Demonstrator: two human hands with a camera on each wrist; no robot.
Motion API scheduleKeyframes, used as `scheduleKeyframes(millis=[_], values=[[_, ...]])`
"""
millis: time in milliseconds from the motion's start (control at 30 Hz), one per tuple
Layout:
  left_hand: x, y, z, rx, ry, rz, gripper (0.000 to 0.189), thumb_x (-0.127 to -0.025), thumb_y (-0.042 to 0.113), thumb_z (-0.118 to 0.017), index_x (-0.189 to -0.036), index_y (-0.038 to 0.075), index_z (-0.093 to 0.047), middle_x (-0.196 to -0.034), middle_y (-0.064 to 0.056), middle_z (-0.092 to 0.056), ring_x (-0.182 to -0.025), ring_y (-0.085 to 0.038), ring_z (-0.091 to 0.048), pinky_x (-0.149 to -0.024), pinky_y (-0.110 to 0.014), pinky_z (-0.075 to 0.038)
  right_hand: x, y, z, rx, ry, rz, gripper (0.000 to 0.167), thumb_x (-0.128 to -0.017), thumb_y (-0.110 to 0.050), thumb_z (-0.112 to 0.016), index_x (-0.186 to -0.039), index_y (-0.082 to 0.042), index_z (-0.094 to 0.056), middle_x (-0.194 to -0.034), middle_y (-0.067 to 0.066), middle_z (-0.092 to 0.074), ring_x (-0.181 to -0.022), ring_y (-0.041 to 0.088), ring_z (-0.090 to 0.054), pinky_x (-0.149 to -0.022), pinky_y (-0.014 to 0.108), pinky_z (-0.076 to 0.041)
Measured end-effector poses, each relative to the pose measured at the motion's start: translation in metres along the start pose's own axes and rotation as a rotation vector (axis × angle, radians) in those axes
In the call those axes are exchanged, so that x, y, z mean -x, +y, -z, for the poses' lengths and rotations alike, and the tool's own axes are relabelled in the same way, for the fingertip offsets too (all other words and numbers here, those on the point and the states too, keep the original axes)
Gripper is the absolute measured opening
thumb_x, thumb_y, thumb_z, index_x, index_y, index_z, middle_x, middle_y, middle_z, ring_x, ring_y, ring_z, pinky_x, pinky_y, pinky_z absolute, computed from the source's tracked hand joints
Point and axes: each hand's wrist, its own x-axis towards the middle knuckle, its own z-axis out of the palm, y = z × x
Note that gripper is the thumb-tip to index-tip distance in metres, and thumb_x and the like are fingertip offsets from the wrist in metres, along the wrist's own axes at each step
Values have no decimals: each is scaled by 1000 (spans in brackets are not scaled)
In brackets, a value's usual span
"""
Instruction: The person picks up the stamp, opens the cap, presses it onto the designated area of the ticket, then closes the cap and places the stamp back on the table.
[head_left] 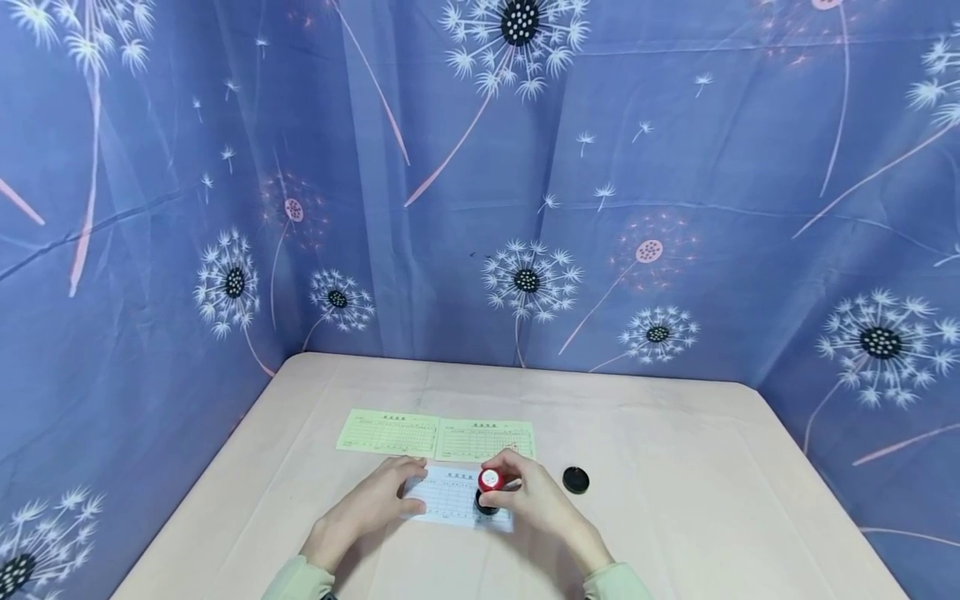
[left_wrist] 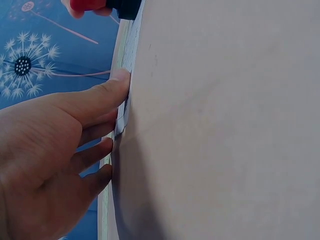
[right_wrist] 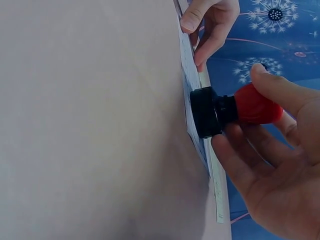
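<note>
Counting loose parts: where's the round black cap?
Head view: the round black cap lies on the table, just right of the right hand holding the red-and-black stamp.

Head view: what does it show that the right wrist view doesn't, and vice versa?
Only the head view shows the black disc, the pale green sleeves and the white label atop the stamp.
Only the right wrist view shows the palm of the right hand and, plainly, the stamp's narrow black neck.
Both show the stamp in that hand, the left hand, white sheet, table and flowered curtain.
</note>
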Motion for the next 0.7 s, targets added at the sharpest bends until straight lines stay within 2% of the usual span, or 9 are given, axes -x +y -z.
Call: scheduleKeyframes(millis=[367,700], values=[[0,1,0,4,-4,19,58,-81,33,-76,-128,3,-63,-149,-12,-51,-142,-37,-40,-118,-53,-32,-1,1,0,-5,-2,-6,34,-81,-19,-82,-110,-13,-66,-98,1,-70,-93,18,-65,-78,21,-53],[0,1,1,1,3,5,57,-81,33,-76,-128,3,-63,-148,-12,-51,-141,-37,-41,-118,-53,-33,-1,2,0,-17,-9,-6,35,-82,-20,-82,-112,-10,-66,-98,2,-69,-92,18,-65,-79,23,-53]])
